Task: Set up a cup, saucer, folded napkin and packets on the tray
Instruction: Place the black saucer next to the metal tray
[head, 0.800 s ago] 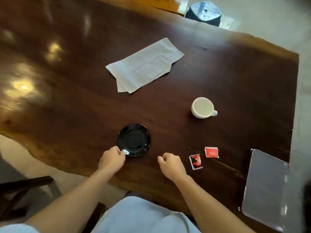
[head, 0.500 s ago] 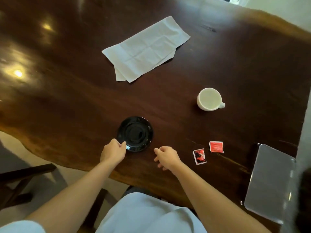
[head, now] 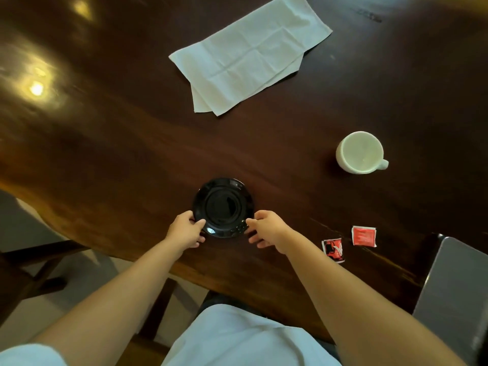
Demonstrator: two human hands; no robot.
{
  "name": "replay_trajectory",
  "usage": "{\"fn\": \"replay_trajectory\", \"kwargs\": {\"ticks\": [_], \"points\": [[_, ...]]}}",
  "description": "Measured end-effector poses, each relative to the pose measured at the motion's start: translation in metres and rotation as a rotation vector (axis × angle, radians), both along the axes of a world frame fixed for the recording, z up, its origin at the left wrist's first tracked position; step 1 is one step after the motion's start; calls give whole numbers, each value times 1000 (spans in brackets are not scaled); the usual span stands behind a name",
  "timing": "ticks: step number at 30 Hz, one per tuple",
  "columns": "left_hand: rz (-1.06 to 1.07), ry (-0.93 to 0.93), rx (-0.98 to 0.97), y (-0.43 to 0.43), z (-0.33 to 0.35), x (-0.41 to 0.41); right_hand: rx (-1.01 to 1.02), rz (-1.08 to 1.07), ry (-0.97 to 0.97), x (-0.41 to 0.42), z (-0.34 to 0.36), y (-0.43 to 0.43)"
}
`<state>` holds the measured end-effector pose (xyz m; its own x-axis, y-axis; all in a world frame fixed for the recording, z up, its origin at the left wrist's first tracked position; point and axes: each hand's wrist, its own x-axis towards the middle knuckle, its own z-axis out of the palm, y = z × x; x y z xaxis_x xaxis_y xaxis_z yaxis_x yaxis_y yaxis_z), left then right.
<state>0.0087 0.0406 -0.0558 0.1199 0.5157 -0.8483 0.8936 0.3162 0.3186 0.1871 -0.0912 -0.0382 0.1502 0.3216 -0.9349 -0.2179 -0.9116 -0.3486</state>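
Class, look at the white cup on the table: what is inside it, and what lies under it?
The white cup looks empty: only its pale inner wall shows. It stands directly on the dark wooden table, not on the black saucer. The spot beneath its base is hidden.

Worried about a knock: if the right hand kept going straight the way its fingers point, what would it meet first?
The right hand points left toward the black saucer, its thumb already at the rim. The saucer comes first, then probably the left hand beyond.
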Motion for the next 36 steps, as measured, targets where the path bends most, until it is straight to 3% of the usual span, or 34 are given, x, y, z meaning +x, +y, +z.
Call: {"fn": "replay_trajectory", "kwargs": {"ticks": [3,8,26,36], "points": [[37,-35,-5,0,1,0,-11,-6,-8,-2,1,1],[-81,-43,-2,-7,14,3,-66,15,-30,-10,17,-19],[-484,-99,-114,-131,63,67,-127,-386,-52,-11,64,-202],[-546,-97,-100,-234,57,100,-81,-555,-56,2,57,-315]]}}
